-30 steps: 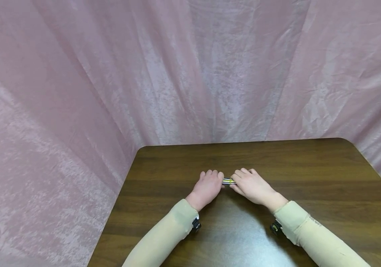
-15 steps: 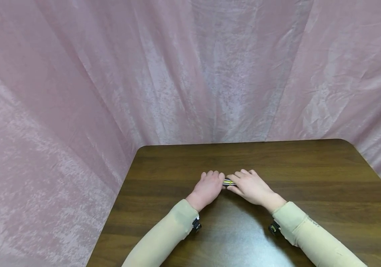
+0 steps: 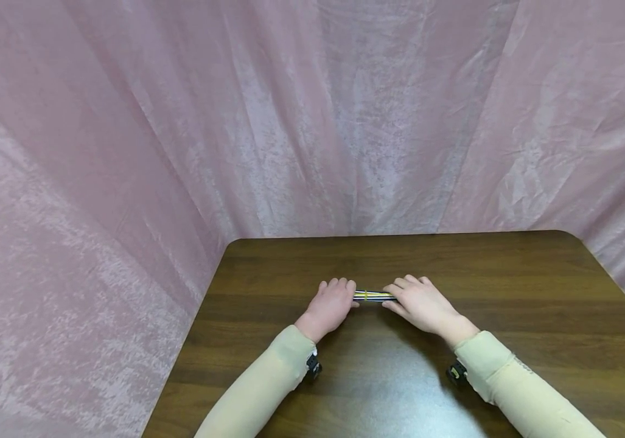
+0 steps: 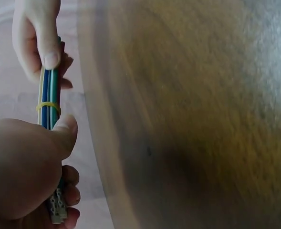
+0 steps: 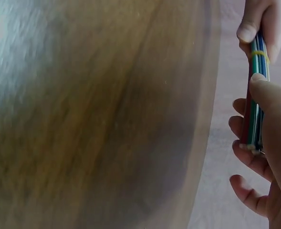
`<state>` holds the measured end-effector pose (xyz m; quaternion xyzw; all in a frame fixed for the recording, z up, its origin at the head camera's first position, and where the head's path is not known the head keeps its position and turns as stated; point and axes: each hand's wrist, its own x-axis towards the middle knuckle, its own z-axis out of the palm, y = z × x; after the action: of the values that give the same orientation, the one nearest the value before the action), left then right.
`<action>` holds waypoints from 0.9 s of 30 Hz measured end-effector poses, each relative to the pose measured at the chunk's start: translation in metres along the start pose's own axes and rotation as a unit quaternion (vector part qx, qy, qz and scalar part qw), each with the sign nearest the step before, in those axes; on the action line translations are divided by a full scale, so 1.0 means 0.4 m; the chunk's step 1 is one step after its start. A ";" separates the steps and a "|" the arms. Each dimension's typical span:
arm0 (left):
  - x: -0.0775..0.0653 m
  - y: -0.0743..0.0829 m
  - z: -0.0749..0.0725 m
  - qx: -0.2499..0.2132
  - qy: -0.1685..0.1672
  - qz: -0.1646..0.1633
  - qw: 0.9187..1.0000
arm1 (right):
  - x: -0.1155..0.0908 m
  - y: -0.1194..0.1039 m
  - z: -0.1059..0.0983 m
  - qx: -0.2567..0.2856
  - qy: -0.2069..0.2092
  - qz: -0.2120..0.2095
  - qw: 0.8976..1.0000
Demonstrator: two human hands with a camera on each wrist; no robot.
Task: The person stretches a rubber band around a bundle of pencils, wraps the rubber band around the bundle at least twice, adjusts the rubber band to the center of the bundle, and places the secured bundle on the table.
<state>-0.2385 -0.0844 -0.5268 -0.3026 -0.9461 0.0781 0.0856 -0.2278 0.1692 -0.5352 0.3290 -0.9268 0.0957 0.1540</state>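
A slim bundle of what look like pencils (image 3: 373, 296), in blue, green, white and red, spans the gap between my hands above the table. A yellow rubber band (image 4: 48, 105) circles it, nearer the left hand in the head view. My left hand (image 3: 330, 304) grips one end, thumb on top and fingers curled beneath; patterned silvery ends (image 4: 57, 210) stick out past its palm. Around the other end, my right hand (image 3: 420, 306) holds with the thumb (image 5: 259, 85) laid along it and fingers behind. Pale tips (image 5: 250, 147) show there in the right wrist view.
The brown wooden table (image 3: 290, 261) lies under both hands, with its far edge beyond them. Pink velvet curtain (image 3: 301, 121) hangs behind and to the sides. Each wrist carries a small black camera (image 3: 314, 367).
The left hand has shifted left and the right hand slightly right, so more of the bundle shows between them. The yellow band has moved left too.
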 end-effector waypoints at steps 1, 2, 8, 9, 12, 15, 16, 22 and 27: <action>0.001 -0.004 -0.001 -0.011 -0.003 -0.001 1.000 | -0.002 0.004 -0.001 0.000 0.002 0.001 1.000; 0.002 -0.008 -0.003 -0.022 -0.008 -0.002 1.000 | -0.004 0.008 -0.001 0.000 0.005 0.002 1.000; 0.016 -0.016 -0.007 -0.066 -0.023 -0.005 0.998 | -0.012 0.021 -0.009 0.005 0.011 0.006 1.000; 0.019 -0.015 -0.006 -0.070 -0.026 -0.004 0.997 | -0.014 0.022 -0.010 0.006 0.009 0.008 1.000; 0.027 -0.009 -0.002 -0.082 -0.037 0.002 0.996 | -0.019 0.027 -0.009 0.008 0.001 0.016 1.000; 0.033 -0.001 0.002 -0.090 -0.046 0.008 0.995 | -0.027 0.034 -0.004 0.010 -0.007 0.023 1.000; 0.035 0.000 0.004 -0.091 -0.048 0.009 0.995 | -0.029 0.036 -0.002 0.011 -0.009 0.025 1.000; 0.050 0.005 0.015 -0.086 -0.055 0.015 0.995 | -0.037 0.048 0.013 0.016 -0.020 0.034 0.999; 0.059 0.004 0.024 -0.074 -0.040 0.014 0.996 | -0.038 0.056 0.019 0.016 -0.022 0.044 0.999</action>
<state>-0.2584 -0.0704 -0.5339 -0.3174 -0.9477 0.0215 0.0237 -0.2325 0.1931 -0.5494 0.2923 -0.9419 0.1095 0.1241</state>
